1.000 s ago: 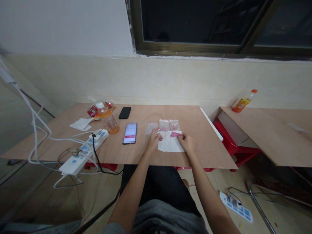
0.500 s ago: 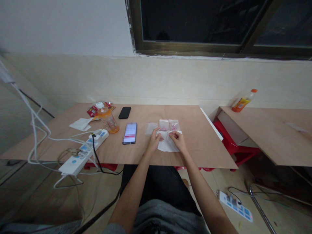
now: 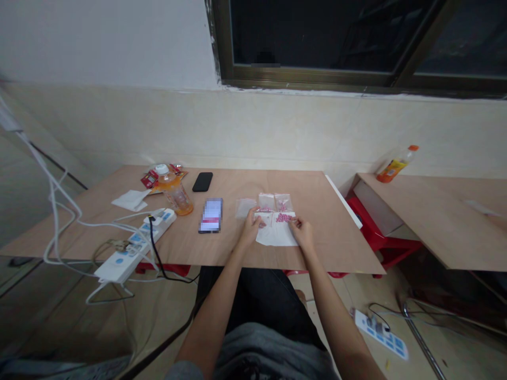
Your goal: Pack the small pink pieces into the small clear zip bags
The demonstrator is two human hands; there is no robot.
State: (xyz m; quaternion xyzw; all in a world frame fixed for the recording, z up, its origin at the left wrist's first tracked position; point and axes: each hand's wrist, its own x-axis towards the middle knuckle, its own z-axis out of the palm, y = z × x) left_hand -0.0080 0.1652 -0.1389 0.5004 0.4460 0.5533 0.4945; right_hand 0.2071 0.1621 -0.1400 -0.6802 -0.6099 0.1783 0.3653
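Observation:
A white sheet of paper [image 3: 276,236] lies on the wooden table [image 3: 222,184] in front of me, with a cluster of small pink beads [image 3: 284,217] on its far edge. My left hand [image 3: 251,229] pinches something small and pink at the paper's left corner; I cannot make out what. My right hand [image 3: 302,232] rests at the paper's right side, fingers curled in a pinch near the beads. Behind the paper lie clear plastic bags [image 3: 273,201] with a few pink beads inside.
A phone with a lit screen [image 3: 211,216] and a dark phone [image 3: 203,181] lie left of the paper. An orange drink bottle [image 3: 175,192], snack wrappers, a tissue [image 3: 130,200] and a white power strip [image 3: 134,245] with cables fill the left side. A second table [image 3: 439,211] with a bottle stands right.
My right hand went in to the middle of the paper near my left hand, then drew back to the right; the pink beads show again. My left hand stayed put.

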